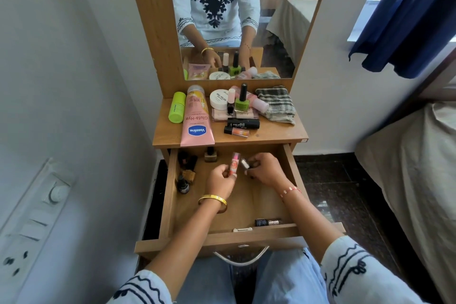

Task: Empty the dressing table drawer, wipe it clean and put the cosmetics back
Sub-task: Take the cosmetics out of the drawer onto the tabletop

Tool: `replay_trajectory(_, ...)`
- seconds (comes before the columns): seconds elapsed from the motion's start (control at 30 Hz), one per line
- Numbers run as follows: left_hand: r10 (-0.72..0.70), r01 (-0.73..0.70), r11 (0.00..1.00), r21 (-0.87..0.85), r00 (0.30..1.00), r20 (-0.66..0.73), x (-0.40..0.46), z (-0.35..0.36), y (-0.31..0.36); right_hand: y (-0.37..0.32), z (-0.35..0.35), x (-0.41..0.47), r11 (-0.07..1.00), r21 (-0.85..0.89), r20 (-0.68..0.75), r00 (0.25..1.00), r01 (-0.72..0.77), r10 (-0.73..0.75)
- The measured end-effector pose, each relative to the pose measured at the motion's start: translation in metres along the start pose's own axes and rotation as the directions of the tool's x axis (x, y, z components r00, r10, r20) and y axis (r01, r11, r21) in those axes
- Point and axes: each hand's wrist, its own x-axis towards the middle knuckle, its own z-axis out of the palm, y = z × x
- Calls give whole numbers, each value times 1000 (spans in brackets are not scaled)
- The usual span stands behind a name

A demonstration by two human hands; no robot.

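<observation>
The wooden drawer (170, 195) is pulled open below the dressing table top (278, 131). Inside it, my left hand (219, 180) pinches a small pink tube (234, 163) held upright. My right hand (266, 170) grips a small item with a silver cap (244, 163) right beside it. Several dark nail polish bottles (187, 168) stand along the drawer's left side, and a dark glitter bottle (268, 221) lies at the front right. On the top lie a pink Vaseline tube (197, 126), a green bottle (177, 107), a white jar (218, 99), a green nail polish (242, 101) and a black makeup stick (243, 123).
A folded checked cloth (276, 103) lies at the top's right rear. A mirror (241, 17) rises behind the top. A wall with a switch panel (37, 210) is close on the left, and a bed (409, 180) stands on the right. The drawer handle (240, 258) is near my knees.
</observation>
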Motion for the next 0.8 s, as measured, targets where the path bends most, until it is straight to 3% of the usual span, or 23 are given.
replay_trajectory(0.23,140,-139,990,15,983,-123,-12,-29,9,-44,-18,-20,950,305,26,997,65,-76)
replay_trajectory(0.33,184,-191,981,-27,968,-173,-11,-46,18,-66,-16,-21,929,358,-55,995,96,-81)
replay_trajectory(0.5,200,-230,969,-95,948,-248,-5,-76,32,-97,-5,-11,952,270,-203,975,144,-90)
replay_trajectory(0.8,177,-187,982,-2,932,-315,22,-119,37,-120,7,-1,990,-4,-243,960,140,-137)
